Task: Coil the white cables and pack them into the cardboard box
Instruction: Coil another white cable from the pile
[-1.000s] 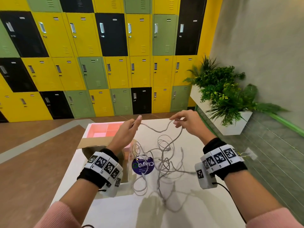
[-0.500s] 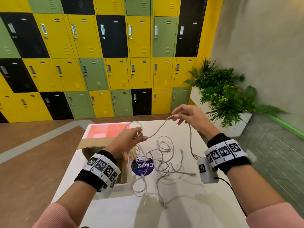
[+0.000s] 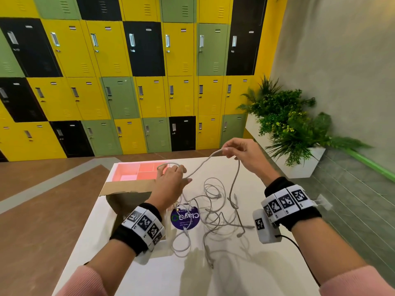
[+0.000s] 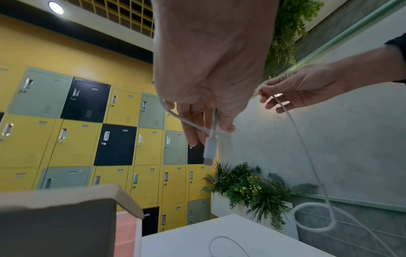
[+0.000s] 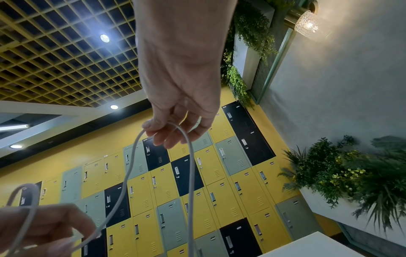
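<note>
Both hands raised above a white tabletop [image 3: 149, 278]. Left hand [image 3: 168, 184] grips a thin white cable [image 3: 201, 167]: fingers curled round a small loop of it, with the cable's white plug end [image 4: 209, 149] hanging down past the fingertips in the left wrist view. Right hand [image 3: 245, 157], higher and farther right, pinches the same cable between thumb and fingers [image 5: 158, 132]; the cable bends over them and drops in two strands.

Between the hands the cable sags in a shallow curve. From the right hand one strand falls to a loose tangle of white cables [image 3: 213, 212] lying on the table, near the centre, just right of the box. The tangle is uncoiled: overlapping irregular loops, several plug ends sticking out. It partly covers a round purple sticker [image 3: 184, 218] on the table.

Open brown cardboard box [image 3: 128, 197] sits at the left side of the table, beneath the left wrist. A pink compartmented tray [image 3: 139, 170] lies beyond it at the far edge.
</note>
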Tool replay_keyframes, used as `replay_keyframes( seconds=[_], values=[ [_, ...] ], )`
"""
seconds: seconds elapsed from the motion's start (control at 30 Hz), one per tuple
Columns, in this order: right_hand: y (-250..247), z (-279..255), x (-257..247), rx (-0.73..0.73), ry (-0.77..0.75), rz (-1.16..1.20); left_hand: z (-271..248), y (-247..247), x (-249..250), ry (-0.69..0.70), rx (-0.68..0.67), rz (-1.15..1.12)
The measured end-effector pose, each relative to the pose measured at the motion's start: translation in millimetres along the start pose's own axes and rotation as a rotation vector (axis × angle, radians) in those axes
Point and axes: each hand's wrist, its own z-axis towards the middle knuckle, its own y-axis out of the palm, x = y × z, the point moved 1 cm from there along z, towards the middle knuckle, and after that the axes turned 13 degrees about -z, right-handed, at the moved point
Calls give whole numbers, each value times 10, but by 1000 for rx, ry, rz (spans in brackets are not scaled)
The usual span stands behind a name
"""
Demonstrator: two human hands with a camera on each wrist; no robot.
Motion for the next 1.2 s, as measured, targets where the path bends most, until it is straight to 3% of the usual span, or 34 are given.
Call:
replay_keyframes(
  seconds=[0.2, 0.4, 0.5, 0.63, 0.77, 0.87, 1.0, 1.1, 1.2],
  values=[
    [85, -78, -97, -129, -12, 265, -22, 56, 2, -133, 57, -400],
    [149, -158, -114, -437, 18, 313, 15, 13, 10, -233, 276, -661],
    [220, -213, -96, -562, -5, 239, 54, 22, 9, -199, 262, -774],
    [295, -251, -83, -585, 14, 184, 96, 24, 53, -183, 234, -828],
    [372, -272, -124, -628, 17, 153, 113, 30, 185, -147, 79, -656],
    [412, -268, -171, -530, 71, 208, 95, 105, 234, -82, -48, -491],
    [427, -217, -103, -344, 158, 185, 51, 150, 232, -26, -71, -615],
    [407, -185, -19, -179, 259, 203, -7, 53, 313, 9, -2, -931],
    [367, -154, 35, -10, 363, 305, -64, -35, 385, -30, -70, -1313]
  ],
)
